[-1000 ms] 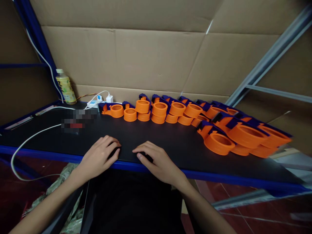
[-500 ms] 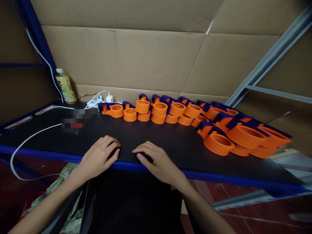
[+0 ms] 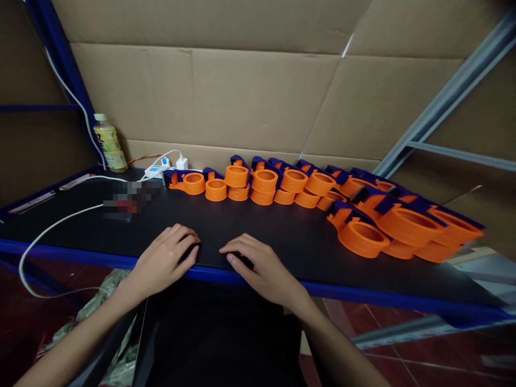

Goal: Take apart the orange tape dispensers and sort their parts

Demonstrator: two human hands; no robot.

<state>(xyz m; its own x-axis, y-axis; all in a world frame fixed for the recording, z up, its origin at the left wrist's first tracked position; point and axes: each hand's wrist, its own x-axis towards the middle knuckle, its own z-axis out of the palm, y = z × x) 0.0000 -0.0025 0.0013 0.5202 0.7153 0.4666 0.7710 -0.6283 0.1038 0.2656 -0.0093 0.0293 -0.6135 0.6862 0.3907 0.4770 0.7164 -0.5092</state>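
Note:
My left hand (image 3: 167, 257) rests at the front edge of the black tabletop (image 3: 169, 212), fingers loosely bent, thumb apart, holding nothing. Across a small gap, my right hand (image 3: 260, 266) lies on the same edge with its thumb and fingers apart and nothing between them. Beyond my hands, several orange and dark blue tape dispensers (image 3: 264, 183) stand in a row, many stacked two high. The nearest dispenser to my right hand at the front is a single orange one (image 3: 363, 236), out of reach of its fingers.
A yellow-labelled bottle (image 3: 109, 144) stands at the back left. Beside it are a white power strip (image 3: 155, 171) with plugs and a white cable (image 3: 52, 231) looping over the front edge. A pixelated patch hides something on the left. Cardboard (image 3: 242, 97) lines the back.

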